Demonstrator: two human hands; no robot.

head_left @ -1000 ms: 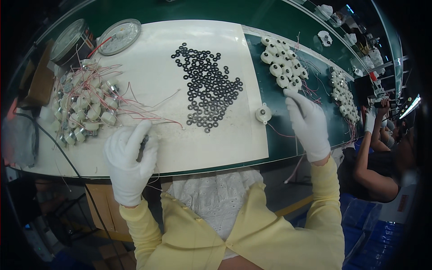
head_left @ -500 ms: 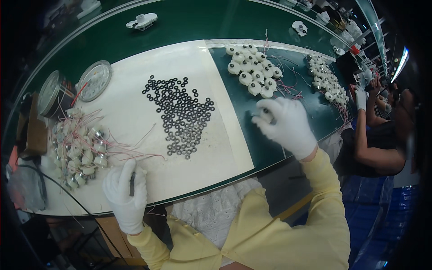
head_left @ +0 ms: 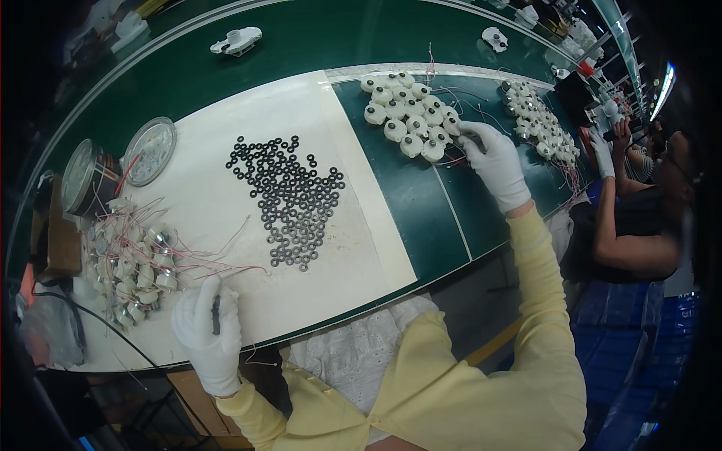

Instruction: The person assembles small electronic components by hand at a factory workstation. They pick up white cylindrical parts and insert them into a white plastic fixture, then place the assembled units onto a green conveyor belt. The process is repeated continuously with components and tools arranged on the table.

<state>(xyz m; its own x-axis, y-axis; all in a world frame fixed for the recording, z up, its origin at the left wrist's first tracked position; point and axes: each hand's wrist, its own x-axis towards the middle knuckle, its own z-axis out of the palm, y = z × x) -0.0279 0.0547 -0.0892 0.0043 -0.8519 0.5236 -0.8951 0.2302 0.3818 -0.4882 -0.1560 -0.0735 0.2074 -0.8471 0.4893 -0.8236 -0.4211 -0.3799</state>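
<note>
My right hand [head_left: 492, 161], in a white glove, has its fingers closed at the right edge of a cluster of white round motors [head_left: 414, 124]. Thumb and finger meet on a white motor [head_left: 451, 125] with a black ring in its middle; the fingers partly cover it. Down at the left, my gloved left hand [head_left: 210, 331] is closed over the table's near edge, with a small dark piece [head_left: 216, 314] showing between the fingers. Beside it lies a heap of white motors with pink wires [head_left: 135, 263]. Many black rings [head_left: 289, 199] are spread over the white sheet [head_left: 353, 233].
A second cluster of motors [head_left: 541, 124] lies farther right. At left stand a tub [head_left: 83, 177], a round clear lid [head_left: 150, 150] and a cardboard box [head_left: 60, 237]. White housings [head_left: 237, 40] rest on the green surface behind. A co-worker [head_left: 635, 225] sits at the right.
My right hand has moved away from me, from the bare green area to the motor cluster's edge. My left hand stays closed in much the same place. The whole view has shifted slightly.
</note>
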